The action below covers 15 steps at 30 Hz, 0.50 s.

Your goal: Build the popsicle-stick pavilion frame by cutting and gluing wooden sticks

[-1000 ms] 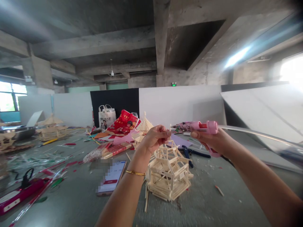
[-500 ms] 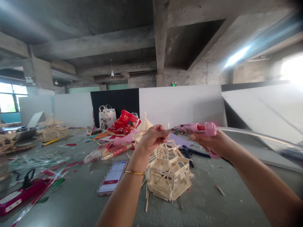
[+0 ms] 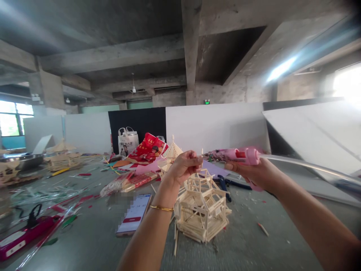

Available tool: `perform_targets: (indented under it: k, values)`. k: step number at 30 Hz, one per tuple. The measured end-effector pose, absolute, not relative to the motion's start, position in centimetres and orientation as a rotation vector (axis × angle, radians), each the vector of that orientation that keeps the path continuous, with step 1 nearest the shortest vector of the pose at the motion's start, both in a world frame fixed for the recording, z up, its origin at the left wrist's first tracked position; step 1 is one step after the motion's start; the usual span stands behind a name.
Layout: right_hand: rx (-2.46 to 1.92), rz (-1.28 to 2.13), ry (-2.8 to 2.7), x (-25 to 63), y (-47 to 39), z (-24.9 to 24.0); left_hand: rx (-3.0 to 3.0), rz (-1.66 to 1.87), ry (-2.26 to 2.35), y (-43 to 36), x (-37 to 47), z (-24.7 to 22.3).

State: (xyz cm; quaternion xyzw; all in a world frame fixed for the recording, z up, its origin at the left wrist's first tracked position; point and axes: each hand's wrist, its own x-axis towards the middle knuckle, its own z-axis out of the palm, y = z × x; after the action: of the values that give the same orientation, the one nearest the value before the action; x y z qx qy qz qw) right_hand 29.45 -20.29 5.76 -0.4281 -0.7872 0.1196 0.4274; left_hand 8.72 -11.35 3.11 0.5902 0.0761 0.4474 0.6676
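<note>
My left hand (image 3: 186,165) pinches a short wooden stick (image 3: 202,153) upright between thumb and fingertips. A pink hot glue gun (image 3: 235,155) is gripped in my right hand (image 3: 254,174), its nozzle pointing left at the stick and very close to it; whether they touch I cannot tell. A long clear glue stick (image 3: 304,163) runs out of the gun's back end. Below both hands, a many-sided model building (image 3: 201,212) made of thin wooden sticks stands on the table. Behind my left hand rises a pointed stick roof (image 3: 173,148), partly hidden.
A phone (image 3: 134,214) lies left of the model, with bundled sticks (image 3: 138,181) beyond it. Further left are a magenta power strip (image 3: 26,235) and scattered plastic wrappers (image 3: 53,194). Dark blue-handled pliers (image 3: 224,186) lie behind the model. A red bag (image 3: 148,148) stands at the back.
Both hands keep nearly the same pose, the stick still facing the glue gun's nozzle. The whole view has shifted slightly; nothing has been taken up or let go.
</note>
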Motion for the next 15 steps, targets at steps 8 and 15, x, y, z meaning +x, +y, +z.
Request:
perform_targets:
  k: [8,15]
  values:
    - [-1.155,0.281,-1.907,29.85,-19.74,5.54,1.324,0.998,0.171,-11.21,8.78,2.95]
    - [-1.126,0.253,-2.02,29.98,-19.8,5.5,1.32,0.993,0.174,-10.99,8.63,2.96]
